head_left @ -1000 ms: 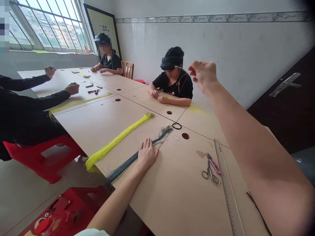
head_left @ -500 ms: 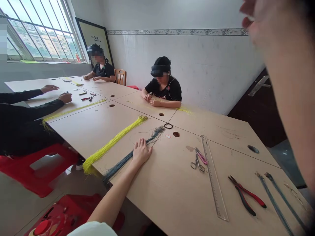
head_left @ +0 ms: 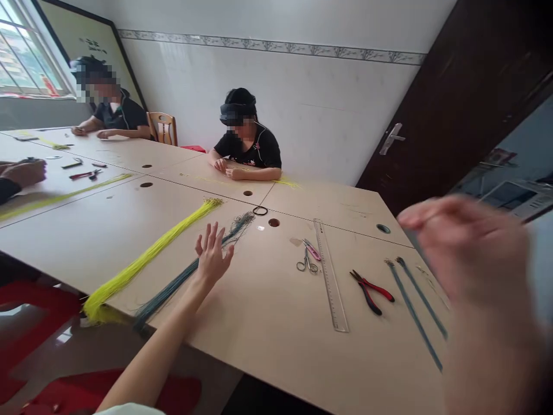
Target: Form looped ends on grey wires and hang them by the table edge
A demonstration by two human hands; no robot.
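Observation:
My left hand (head_left: 212, 253) is open, its fingers spread, over a long bundle of blue-grey cords (head_left: 173, 286) with tangled ends. I cannot tell whether the palm still touches the cords. My right hand (head_left: 470, 248) is raised at the right, close to the camera and blurred. Its fingers are drawn together; what they hold, if anything, does not show. Beyond its wrist lie two thin blue-grey cord bundles (head_left: 412, 308). Pliers with red and black handles (head_left: 371, 291) rest to their left. A bundle of yellow cords (head_left: 151, 253) runs left of my left hand.
Between my hands lie a clear ruler (head_left: 330, 276), small scissors (head_left: 307, 259) and a pink-handled tool (head_left: 311, 249). A black ring (head_left: 260, 211) sits near a table hole (head_left: 273, 222). Co-workers (head_left: 248, 138) sit around the table (head_left: 268, 311); red stools stand at lower left.
My right hand has come down from the upper right corner. The fingers of my left hand have lifted and spread from the blue-grey cords. The view has turned to the right.

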